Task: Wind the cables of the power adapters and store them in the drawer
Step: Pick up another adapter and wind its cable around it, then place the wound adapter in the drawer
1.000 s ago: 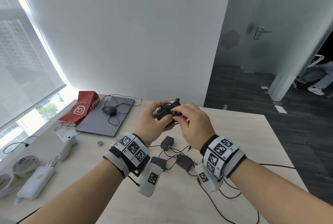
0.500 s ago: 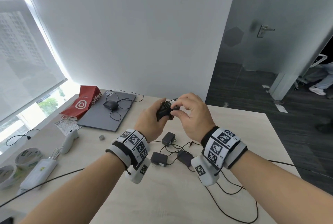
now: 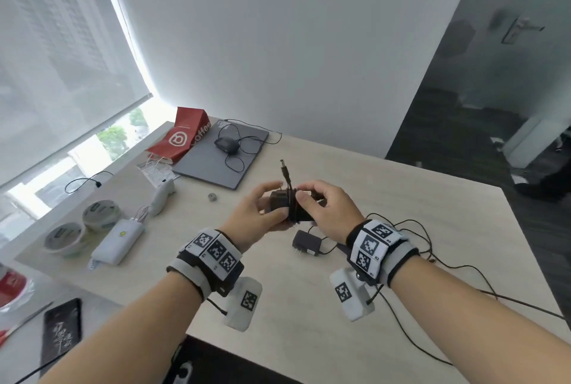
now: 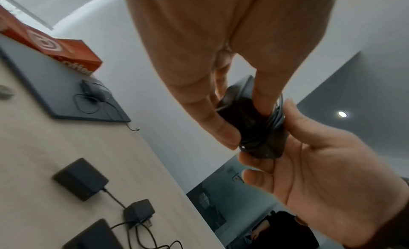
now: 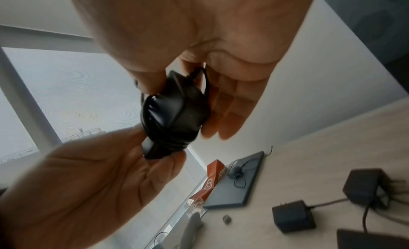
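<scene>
A black power adapter (image 3: 279, 203) was up in the air over the table (image 3: 401, 198), held between both hands. Its thin black cable (image 3: 292, 204) was wound round its middle in many loops. The plug end of the cable (image 3: 283, 166) stuck up above the hands.

The left hand (image 3: 250, 217) had its grip on the left end of the adapter, with the thumb on the near side and the fingers on the far side. The right hand (image 3: 327, 210) had its grip on the right end, and its thumb pressed on the wound loops. In the right wrist view, the long fingers of the right hand (image 5: 230, 102) lay quite straight behind the adapter.

Under the hands, more black adapters lay on the table. One adapter on the table (image 3: 306, 243) lay just below the right hand, with its prongs pointing to the near side. Loose black wires (image 3: 432, 263) ran over the table near the right wrist.

Farther off, to the left, a shut grey laptop (image 3: 222, 158) lay flat with a black mouse (image 3: 227, 145) on top. A red paper bag (image 3: 182, 136) leaned beside the laptop. A small white box (image 3: 119, 241) and two round tubs (image 3: 83, 224) sat near the window.
</scene>
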Available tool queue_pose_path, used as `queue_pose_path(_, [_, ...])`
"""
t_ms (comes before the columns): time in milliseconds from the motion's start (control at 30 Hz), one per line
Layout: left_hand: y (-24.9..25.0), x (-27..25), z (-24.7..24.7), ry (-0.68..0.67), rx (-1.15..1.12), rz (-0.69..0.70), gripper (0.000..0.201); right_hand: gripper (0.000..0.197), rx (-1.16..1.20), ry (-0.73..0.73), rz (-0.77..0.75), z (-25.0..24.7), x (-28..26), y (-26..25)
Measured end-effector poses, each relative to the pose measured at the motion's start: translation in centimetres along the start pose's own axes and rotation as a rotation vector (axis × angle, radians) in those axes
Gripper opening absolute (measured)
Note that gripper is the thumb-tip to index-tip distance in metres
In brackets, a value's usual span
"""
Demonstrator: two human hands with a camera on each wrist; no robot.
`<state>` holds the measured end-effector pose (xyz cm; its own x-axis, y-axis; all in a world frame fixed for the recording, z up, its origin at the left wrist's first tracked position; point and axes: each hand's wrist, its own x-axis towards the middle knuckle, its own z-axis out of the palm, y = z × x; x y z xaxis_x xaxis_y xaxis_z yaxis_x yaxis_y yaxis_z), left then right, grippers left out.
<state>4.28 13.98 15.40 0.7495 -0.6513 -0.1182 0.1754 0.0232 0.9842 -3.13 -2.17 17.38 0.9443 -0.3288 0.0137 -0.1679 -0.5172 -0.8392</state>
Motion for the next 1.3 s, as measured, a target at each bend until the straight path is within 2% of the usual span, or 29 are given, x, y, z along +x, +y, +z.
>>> queue_pose_path(167, [-3.7, -3.9, -3.8, 0.188, -0.251, -0.062, 0.029, 0.027, 0.193, -0.086, 0.124, 5.5, -0.9, -1.0])
queue_pose_path(367, [-8.9, -10.6, -5.9, 0.404, -0.406, -0.107, 0.037, 0.021, 0.301, -0.270, 0.166, 13.3, -4.2, -1.4])
queue_pose_path(500, [-12.3, -16.9, -6.9, 0.587, -0.488, -0.110, 0.044, 0.006, 0.252, -0.406, 0.117, 18.4, -7.7, 0.0])
queue_pose_path(567, [-14.7, -20.8, -7.3, 0.707, -0.483, -0.136, 0.041, 0.011, 0.163, -0.445, 0.080, 20.9, -9.9, 1.5])
queue_pose_path(667, [-19.1, -27.0, -8.1, 0.875, -0.461, -0.219, 0.048, 0.018, 0.049, -0.511, 0.027, 23.8, -13.3, 3.5])
queue_pose_path(900, [-30.9, -38.3, -9.6, 1.227, -0.375, -0.488, 0.053, 0.030, -0.127, -0.755, -0.104, 30.8, -19.9, 6.0])
queue_pose_path(1100, [-40.7, -43.5, -12.4, 1.289, -0.246, -0.628, 0.047, 0.033, -0.243, -0.871, -0.226, 39.1, -22.5, 9.2])
queue_pose_path(1167, [-45.5, -44.9, -14.9, 1.303, -0.222, -0.671, 0.047, 0.032, -0.253, -0.889, -0.243, 42.8, -22.9, 11.5])
queue_pose_path(1300, [-55.5, -46.6, -20.1, 1.336, -0.164, -0.763, 0.059, 0.031, -0.293, -0.913, -0.245, 49.7, -23.2, 17.8])
